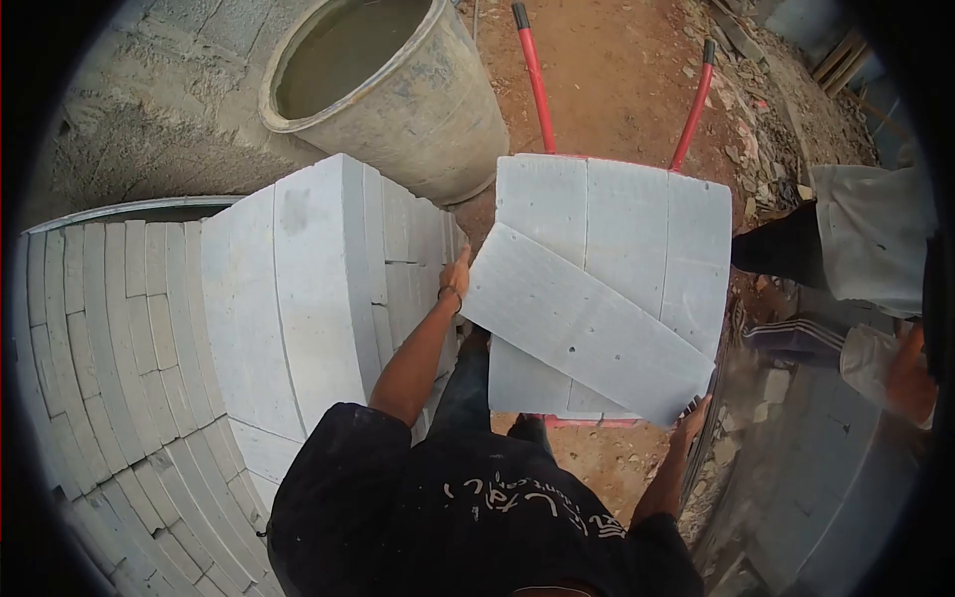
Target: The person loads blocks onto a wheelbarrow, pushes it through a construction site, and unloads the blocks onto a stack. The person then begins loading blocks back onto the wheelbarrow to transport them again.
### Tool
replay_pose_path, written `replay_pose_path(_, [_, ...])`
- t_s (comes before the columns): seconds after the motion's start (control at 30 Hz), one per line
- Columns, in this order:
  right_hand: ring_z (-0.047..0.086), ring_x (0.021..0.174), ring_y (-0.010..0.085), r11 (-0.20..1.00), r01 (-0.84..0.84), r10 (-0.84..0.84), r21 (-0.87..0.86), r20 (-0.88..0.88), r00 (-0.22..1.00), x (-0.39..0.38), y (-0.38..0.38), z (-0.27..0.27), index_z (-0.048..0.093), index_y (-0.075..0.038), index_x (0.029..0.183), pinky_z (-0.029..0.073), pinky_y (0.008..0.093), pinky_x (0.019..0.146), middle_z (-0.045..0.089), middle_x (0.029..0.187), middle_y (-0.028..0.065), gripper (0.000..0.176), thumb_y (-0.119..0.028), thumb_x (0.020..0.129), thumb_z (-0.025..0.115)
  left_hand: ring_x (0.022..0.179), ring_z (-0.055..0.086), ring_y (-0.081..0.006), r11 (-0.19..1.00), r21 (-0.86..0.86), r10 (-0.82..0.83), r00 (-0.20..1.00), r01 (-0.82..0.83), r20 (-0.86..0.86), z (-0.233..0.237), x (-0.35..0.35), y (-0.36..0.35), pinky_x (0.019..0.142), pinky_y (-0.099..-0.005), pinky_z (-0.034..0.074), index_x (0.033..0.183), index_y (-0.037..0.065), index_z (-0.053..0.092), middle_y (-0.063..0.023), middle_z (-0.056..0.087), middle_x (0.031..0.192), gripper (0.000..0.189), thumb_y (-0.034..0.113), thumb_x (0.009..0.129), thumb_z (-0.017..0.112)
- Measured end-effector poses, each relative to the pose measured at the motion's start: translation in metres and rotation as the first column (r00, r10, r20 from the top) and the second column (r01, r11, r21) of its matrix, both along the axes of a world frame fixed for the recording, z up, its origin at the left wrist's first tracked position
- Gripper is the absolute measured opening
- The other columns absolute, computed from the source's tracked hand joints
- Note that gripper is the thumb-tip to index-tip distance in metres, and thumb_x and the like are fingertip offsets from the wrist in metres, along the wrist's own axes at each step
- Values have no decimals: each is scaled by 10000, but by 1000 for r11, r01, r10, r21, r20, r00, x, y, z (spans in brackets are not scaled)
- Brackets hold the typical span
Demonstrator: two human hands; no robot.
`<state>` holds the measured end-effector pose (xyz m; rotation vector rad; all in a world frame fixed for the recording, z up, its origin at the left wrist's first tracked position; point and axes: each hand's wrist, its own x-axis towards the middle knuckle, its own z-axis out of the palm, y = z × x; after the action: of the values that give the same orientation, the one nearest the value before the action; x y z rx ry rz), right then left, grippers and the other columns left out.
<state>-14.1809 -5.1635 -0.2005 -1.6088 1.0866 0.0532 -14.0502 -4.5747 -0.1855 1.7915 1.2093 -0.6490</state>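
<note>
A pale grey concrete block (pixel 557 313) lies slantwise across several larger blocks of the same kind (pixel 627 214), which are loaded on a wheelbarrow with red handles (pixel 538 99). My left hand (pixel 455 276) grips the block's upper left end, its fingers partly hidden behind the edge. At the opposite, lower right corner, my right hand (pixel 689 420) is closed around the block's end. Small holes and pits mark the block's face.
To my left stands a tall stack of similar blocks (pixel 318 249), with rows of narrower blocks (pixel 129 328) beyond it. A large drum of water (pixel 448 119) stands ahead. At the right is another person (pixel 875 234), near rubble (pixel 761 169) along the reddish dirt ground (pixel 617 60).
</note>
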Motion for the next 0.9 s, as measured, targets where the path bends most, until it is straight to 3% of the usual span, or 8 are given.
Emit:
replay_pose_path(0.2, [464,1198,280,973,-143,107,-180,-194,975,53,44,42,403,23,1366,336,373,1010,478,1325,193,879,-703,873,365,1358,310,-308,930,-332,270,907,-159,322,-35,-14,7,1104,-374,236,1402,-10,347,-240,323,1452,889,689,855,330])
replay_pose_path(0.23, [431,1235,283,975,-103,93,-198,-57,994,53,50,45,372,12,1390,303,368,1039,445,1363,190,882,-703,874,358,997,566,-263,897,-390,343,882,-207,322,40,-14,-13,905,-355,405,1150,-99,564,-210,609,1084,837,661,862,365])
replay_pose_path(0.33, [341,1311,272,989,-83,92,-126,69,993,71,61,54,306,-6,1428,227,360,1088,354,1441,163,868,-684,888,351,1006,572,-304,905,-367,326,906,-216,271,16,-30,25,900,-375,399,1118,-67,606,-207,621,1084,819,661,863,330])
replay_pose_path(0.43, [229,1386,248,997,-45,38,59,112,993,81,110,83,238,-19,1457,132,351,1128,234,1520,117,863,-663,897,367,790,573,-265,956,-188,284,873,-226,395,112,-37,57,785,-355,415,923,-63,647,-153,645,839,789,661,856,342])
replay_pose_path(0.53, [237,1382,257,972,-225,212,61,168,963,122,165,98,234,-21,1459,130,356,1129,233,1519,119,910,-696,868,385,760,589,-251,881,-309,467,762,-358,448,193,-46,108,733,-354,449,887,-103,628,-190,646,822,819,668,843,356])
replay_pose_path(0.63, [259,1373,252,912,-404,396,70,103,912,173,240,119,283,2,1436,147,354,1122,284,1494,141,922,-713,861,366,763,630,-276,791,-395,610,644,-467,461,238,-59,170,742,-352,493,999,-171,580,-231,650,859,874,660,826,369])
replay_pose_path(0.73, [503,900,276,873,-487,488,-24,43,872,207,323,135,561,120,1106,393,404,871,573,996,183,976,-783,816,330,787,641,-308,749,-422,662,576,-511,479,248,-77,256,767,-365,499,998,-167,593,-263,655,898,838,623,816,380])
replay_pose_path(0.9, [490,976,295,747,-664,664,-32,-16,747,224,420,148,550,95,1067,366,414,927,546,1062,214,925,-770,824,331,814,636,-321,748,-310,657,585,-587,476,262,-108,356,791,-385,484,999,-114,624,-252,661,901,801,624,803,380])
